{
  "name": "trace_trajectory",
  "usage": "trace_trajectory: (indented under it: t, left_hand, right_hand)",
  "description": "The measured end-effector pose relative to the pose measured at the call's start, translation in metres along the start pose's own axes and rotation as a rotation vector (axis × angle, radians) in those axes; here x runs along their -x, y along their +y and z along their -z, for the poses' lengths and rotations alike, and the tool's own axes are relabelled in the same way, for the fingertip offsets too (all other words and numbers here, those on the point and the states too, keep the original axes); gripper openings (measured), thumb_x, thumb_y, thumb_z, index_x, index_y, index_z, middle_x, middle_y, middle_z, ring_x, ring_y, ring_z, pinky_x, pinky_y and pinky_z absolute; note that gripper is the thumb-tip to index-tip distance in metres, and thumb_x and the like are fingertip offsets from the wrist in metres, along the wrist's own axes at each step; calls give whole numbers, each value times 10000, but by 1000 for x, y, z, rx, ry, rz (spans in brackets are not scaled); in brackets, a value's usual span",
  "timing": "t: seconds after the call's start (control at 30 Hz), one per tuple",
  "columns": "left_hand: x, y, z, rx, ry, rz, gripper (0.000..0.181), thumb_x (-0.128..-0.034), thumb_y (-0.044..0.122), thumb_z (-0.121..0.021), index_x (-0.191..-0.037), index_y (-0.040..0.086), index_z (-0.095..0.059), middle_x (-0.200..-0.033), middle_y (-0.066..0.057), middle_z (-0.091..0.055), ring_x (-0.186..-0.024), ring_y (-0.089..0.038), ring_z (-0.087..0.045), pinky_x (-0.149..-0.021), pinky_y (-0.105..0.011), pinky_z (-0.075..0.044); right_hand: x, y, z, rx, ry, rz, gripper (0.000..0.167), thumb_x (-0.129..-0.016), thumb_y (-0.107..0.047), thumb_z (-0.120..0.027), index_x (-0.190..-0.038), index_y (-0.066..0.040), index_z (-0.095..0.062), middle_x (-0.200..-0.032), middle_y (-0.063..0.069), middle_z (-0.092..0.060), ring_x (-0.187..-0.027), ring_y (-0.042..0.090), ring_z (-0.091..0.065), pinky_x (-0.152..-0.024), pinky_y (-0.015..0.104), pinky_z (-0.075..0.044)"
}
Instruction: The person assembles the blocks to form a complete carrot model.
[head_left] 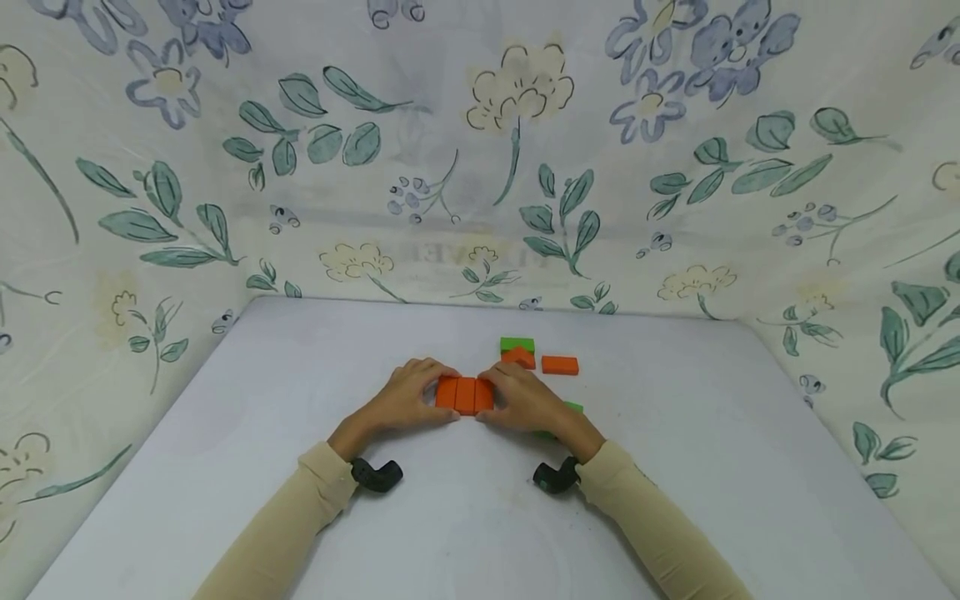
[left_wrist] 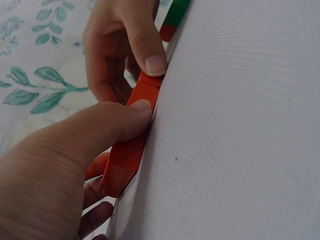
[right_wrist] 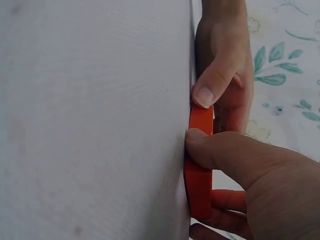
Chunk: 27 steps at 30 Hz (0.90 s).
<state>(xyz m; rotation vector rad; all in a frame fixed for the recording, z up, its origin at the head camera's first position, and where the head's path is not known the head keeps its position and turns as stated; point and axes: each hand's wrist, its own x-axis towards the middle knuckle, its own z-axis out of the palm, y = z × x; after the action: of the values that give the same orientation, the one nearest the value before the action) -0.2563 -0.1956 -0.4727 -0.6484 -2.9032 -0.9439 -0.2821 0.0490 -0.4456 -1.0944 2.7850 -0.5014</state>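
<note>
Three orange blocks lie side by side in a row on the white table, their sides touching. My left hand [head_left: 405, 397] pinches the left orange block [head_left: 446, 392] between thumb and fingers. At the other end my right hand [head_left: 523, 400] holds the right orange block [head_left: 484, 396] the same way. Between them sits the middle orange block [head_left: 466, 397]. In the left wrist view my left thumb presses the near side of the orange row [left_wrist: 127, 152], and its fingers reach round the far side. The right wrist view shows my right thumb against the row's near side [right_wrist: 199, 185].
Behind my right hand stand a green block [head_left: 517, 343], a peaked orange piece [head_left: 518, 358] before it, and a flat orange block [head_left: 560, 365]. Green pieces [head_left: 575, 407] are partly hidden by my right wrist. Flowered cloth [head_left: 420, 167] surrounds the table [head_left: 465, 533].
</note>
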Motion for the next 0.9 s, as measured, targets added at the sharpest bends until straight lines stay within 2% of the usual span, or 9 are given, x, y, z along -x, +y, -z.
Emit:
trace_trajectory:
  t: [0.4,0.9]
  left_hand:
    - [0,-2,-1,-9,9,-8,583,-797,464,-780,-1302,228,-610,-1299,-4,-606,-1249,-251,-479,-997,-465,-357]
    - [-1,-3,-1,-9,2,6,587,-799,467,-779,-1308,231,-608,-1308,-4,-605,-1246,-241,-477,-1002,-461,-360]
  right_hand:
    - [1,-1,1,18,21,24,569,-872,-356,-772,-1331,-74,-589,-1265,67,-616,-1136,203,-553,-1046,379,-497]
    - [2,-1,0,-28,32,16,572,-869,-349,-775,-1335,-77,-586,-1287,81,-611,-1157,231,-552,-1052,406,-493]
